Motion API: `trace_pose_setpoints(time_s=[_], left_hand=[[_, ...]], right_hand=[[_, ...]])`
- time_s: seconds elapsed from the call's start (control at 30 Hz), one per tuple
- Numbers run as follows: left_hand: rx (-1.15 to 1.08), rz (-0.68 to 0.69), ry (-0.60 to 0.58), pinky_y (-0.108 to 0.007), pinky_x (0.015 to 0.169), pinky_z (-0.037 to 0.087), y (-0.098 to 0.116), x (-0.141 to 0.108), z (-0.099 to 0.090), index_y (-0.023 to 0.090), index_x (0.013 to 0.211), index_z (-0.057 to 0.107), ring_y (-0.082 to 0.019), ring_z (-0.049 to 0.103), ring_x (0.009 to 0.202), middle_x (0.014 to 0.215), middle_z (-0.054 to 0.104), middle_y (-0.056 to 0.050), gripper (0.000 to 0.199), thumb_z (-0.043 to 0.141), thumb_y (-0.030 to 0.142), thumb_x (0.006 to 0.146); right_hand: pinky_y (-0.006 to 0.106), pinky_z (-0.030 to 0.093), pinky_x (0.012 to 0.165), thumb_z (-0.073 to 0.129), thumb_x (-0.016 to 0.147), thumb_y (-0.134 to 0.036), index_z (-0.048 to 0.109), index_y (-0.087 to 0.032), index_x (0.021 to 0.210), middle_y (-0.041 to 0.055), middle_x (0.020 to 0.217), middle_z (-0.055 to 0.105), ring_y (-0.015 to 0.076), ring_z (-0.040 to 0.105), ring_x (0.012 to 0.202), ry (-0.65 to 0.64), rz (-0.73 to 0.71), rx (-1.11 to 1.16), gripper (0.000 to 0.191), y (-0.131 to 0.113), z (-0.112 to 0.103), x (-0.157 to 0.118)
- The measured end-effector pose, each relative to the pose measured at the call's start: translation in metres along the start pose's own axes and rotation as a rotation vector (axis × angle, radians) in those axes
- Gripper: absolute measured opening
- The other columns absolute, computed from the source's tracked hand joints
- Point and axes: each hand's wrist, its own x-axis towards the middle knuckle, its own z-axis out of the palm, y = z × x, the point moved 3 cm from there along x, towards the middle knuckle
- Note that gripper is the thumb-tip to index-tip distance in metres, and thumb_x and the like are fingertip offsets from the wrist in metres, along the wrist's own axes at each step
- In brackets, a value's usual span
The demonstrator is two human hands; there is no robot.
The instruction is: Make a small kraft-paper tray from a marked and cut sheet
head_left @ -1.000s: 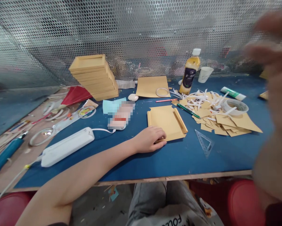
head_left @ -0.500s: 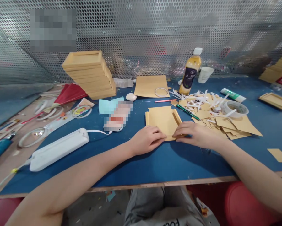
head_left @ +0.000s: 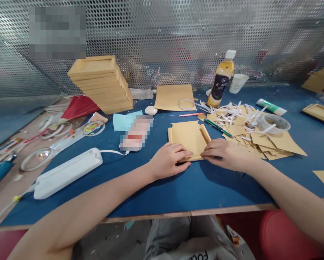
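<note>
A tan cardboard tray (head_left: 188,136), partly folded, lies on the blue tabletop in front of me. Its left and right sides stand up as thick rims, while the far edge is flat. My left hand (head_left: 173,159) grips the near edge, fingers curled over it and thumb below. At the near right corner, my right hand (head_left: 221,154) pinches the same edge and the end of the right rim. Both palms hide part of the near edge. Just right of the tray lies a green pen (head_left: 218,128), and a pink pencil (head_left: 191,115) lies beyond it.
Finished-looking trays form a tall stack (head_left: 102,86) at the back left. A drink bottle (head_left: 220,79) and a paper cup (head_left: 238,83) stand at the back. Paper scraps (head_left: 262,141) and a plastic bowl (head_left: 274,124) are to the right. A white power strip (head_left: 68,173) lies left.
Both hands stay on the tray's near edge, with the left fingers shifted slightly along it. The whole view has moved a little.
</note>
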Motion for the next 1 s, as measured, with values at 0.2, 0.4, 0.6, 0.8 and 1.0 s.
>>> trace_pose_setpoints(time_s=[0.2, 0.4, 0.6, 0.8, 1.0], left_hand=[[0.103, 0.039, -0.002, -0.03, 0.077, 0.036, 0.002, -0.002, 0.0, 0.021, 0.104, 0.069, -0.015, 0.059, 0.087, 0.094, 0.066, -0.002, 0.023, 0.048, 0.029, 0.098], [0.129, 0.025, -0.014, -0.031, 0.08, 0.038, 0.001, -0.001, 0.002, 0.019, 0.106, 0.069, -0.017, 0.057, 0.088, 0.095, 0.063, -0.005, 0.027, 0.044, 0.028, 0.099], [0.161, 0.025, -0.015, -0.032, 0.082, 0.038, 0.0, -0.001, 0.001, 0.019, 0.105, 0.069, -0.017, 0.056, 0.089, 0.095, 0.062, -0.005, 0.026, 0.047, 0.031, 0.098], [0.167, 0.023, -0.018, -0.03, 0.082, 0.038, 0.0, 0.0, 0.001, 0.019, 0.104, 0.068, -0.016, 0.057, 0.089, 0.094, 0.062, -0.005, 0.025, 0.045, 0.029, 0.099], [0.285, 0.115, -0.016, -0.033, 0.087, 0.038, 0.006, 0.0, -0.001, 0.02, 0.113, 0.063, -0.017, 0.059, 0.092, 0.097, 0.065, -0.005, 0.026, 0.042, 0.02, 0.099]], right_hand=[[0.035, 0.046, 0.082, 0.047, 0.096, -0.023, 0.069, -0.017, 0.096, 0.0074, 0.09, 0.068, 0.019, 0.062, 0.086, -0.012, 0.031, -0.009, 0.023, 0.0, -0.001, 0.0], [0.034, 0.044, 0.082, 0.052, 0.095, -0.03, 0.069, -0.02, 0.1, 0.0061, 0.093, 0.067, 0.0189, 0.061, 0.087, -0.032, 0.036, -0.043, 0.02, 0.0, 0.003, 0.002], [0.034, 0.045, 0.081, 0.049, 0.096, -0.028, 0.07, -0.019, 0.098, 0.0063, 0.091, 0.067, 0.0186, 0.061, 0.085, 0.008, 0.039, -0.041, 0.022, 0.002, 0.006, 0.001], [0.034, 0.045, 0.078, 0.048, 0.097, -0.027, 0.07, -0.018, 0.099, 0.0077, 0.088, 0.068, 0.0189, 0.061, 0.082, 0.02, 0.024, -0.075, 0.024, 0.0, 0.005, 0.001], [0.032, 0.046, 0.074, 0.053, 0.094, -0.028, 0.071, -0.017, 0.095, 0.0075, 0.082, 0.067, 0.018, 0.061, 0.077, 0.09, -0.016, 0.029, 0.021, -0.018, 0.006, 0.007]])
